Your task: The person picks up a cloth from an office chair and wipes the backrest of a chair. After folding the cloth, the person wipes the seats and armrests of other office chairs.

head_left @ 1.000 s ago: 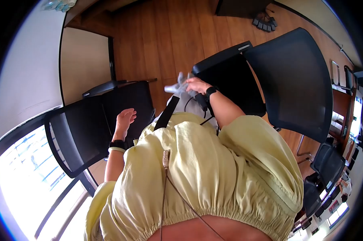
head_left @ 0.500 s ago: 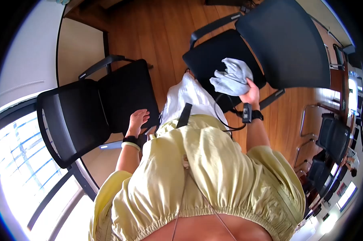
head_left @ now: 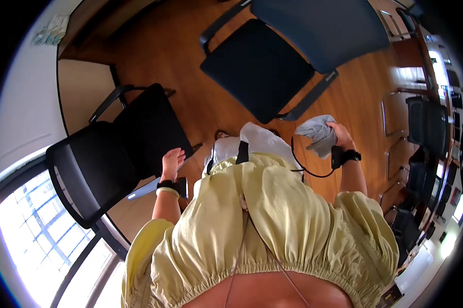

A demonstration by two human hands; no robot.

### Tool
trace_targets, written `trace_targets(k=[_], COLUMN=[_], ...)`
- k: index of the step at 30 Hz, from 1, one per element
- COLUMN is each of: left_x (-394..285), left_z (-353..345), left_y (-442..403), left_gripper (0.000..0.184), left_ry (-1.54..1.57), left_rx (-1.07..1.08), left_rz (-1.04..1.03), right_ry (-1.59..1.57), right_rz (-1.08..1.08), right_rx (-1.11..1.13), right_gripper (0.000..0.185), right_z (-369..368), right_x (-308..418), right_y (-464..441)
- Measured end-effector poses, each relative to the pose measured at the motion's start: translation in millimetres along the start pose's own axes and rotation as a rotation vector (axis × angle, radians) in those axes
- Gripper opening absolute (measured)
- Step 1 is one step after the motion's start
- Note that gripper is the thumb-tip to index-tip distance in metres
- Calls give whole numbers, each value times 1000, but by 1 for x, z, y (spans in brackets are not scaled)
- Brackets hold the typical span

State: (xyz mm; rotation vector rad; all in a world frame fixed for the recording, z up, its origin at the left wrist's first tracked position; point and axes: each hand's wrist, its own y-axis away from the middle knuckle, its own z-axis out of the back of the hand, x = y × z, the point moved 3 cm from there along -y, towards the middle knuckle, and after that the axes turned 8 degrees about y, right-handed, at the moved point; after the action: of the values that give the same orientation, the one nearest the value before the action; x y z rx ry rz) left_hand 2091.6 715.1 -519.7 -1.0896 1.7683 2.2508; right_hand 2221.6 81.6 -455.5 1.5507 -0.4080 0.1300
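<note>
A crumpled light grey cloth [head_left: 317,132] hangs from my right hand [head_left: 342,135], whose fingers are closed around its edge. Below that wrist a black device with a cable is strapped on. My left hand [head_left: 173,163] holds nothing, its fingers stretched out and slightly apart. It is nearest to a black mesh-backed chair [head_left: 152,120] on the left. Ahead stands a second black armchair [head_left: 264,66], its seat turned toward me and apart from the cloth.
Wooden floor [head_left: 175,51] runs between the chairs. A bright barred window [head_left: 41,231] and a pale wall are on the left. Along the right edge several dark chairs [head_left: 426,126] stand by a long table. A black cable [head_left: 308,172] loops beside my right side.
My right hand has moved to the right and nearer my body with the cloth, away from the front chair's seat. The front chair now appears farther forward and left. My left hand stays open.
</note>
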Motion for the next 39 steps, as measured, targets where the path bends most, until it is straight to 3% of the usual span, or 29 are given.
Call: trace_targets(k=[3,7,9,10,12,14,15,17,19,20,21,23,26,27,29,31,33,39], left_x=[27,51,53,55,48,49,50,48,60,72,85,98,120,124,119,110,95,108], left_z=[-11,-56,-103,-126,-183,-220,-237,-257,-247,-236,-225,-210,-181,-181,-192,-207,-223,-225], left_y=[2,16,33,41,79,109,125,155,171,173,176,183,183,183,190,194,204,198], left_gripper=[20,20,20,26,26,25,24,19,19,19,20,23,29,29,28,26,25,26], left_ry=[-95,-178,-168,-181,-245,-381,-421,-491,-421,-356,-347,-331,-269,-258,-286,-321,-371,-360], left_rx=[-82,-81,-102,-50,106,242,334,234,130,68,-2,-131,-112,-91,-94,-87,-75,-36], left_rz=[123,117,58,56,-62,-201,-273,-242,-147,-124,-73,18,94,95,71,-2,-118,13], right_ry=[-22,-333,-139,53,72,-150,-202,726,866,1165,1203,1313,1358,1423,1441,1385,1429,1430], right_rz=[148,275,487,626,638,608,733,1101,1264,1247,1343,1100,1315,1239,1228,1207,1196,1100], right_rx=[-135,178,118,77,3,-108,-183,-554,-613,-566,-663,-561,-439,-380,-390,-603,-594,-635], right_gripper=[36,37,38,38,37,36,36,39,43,49,54,53,45,45,43,39,38,44], right_z=[45,96,138,175,185,147,130,112,88,75,65,45,16,19,39,63,70,55], right_x=[7,20,34,34,71,119,139,178,182,178,162,157,116,112,130,158,168,145], right_y=[-12,-30,-68,-126,-171,-148,-141,-135,-145,-158,-164,-124,-118,-122,-121,-127,-134,-139])
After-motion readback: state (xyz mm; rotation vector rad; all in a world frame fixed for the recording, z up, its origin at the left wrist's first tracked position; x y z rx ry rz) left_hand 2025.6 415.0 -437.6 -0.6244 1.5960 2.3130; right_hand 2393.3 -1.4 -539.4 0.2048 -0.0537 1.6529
